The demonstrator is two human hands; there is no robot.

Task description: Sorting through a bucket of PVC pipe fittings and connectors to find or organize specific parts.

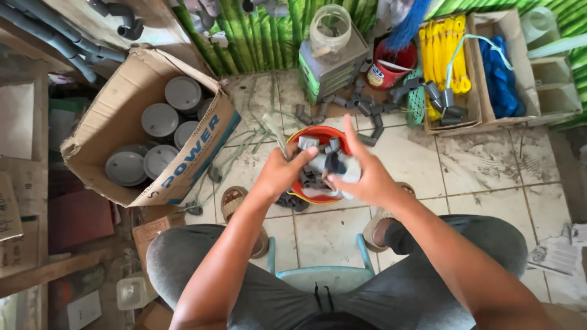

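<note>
- The person sits on a pale blue stool [318, 278] and looks down at both hands, which meet above a red bowl [318, 135] on the tiled floor [477, 171]
- The right hand [361, 174] is closed around a small grey pipe fitting [337, 164], with the forefinger sticking straight up and away from the body
- The left hand [280, 174] curls its fingers in from the left, its thumb pointing towards the same fitting; whether it actually pinches the piece or only touches it cannot be told
- The fitting lies between the two hands, right of the left thumb and against the right palm, directly over the bowl; its long axis is too hidden by the fingers to tell
- The right hand is the nearer one, since it already wraps the piece
- The bowl beneath holds more grey fittings [309, 143], heaped and partly hidden by the hands
- Further grey fittings [367, 109] lie loose on the tiles beyond the bowl
- A cardboard box [122, 122] of round grey caps [160, 119] stands to the left, tipped open towards the person
- A second box [483, 98] on the far right holds yellow cord [443, 43] and blue cord [500, 76]
</note>
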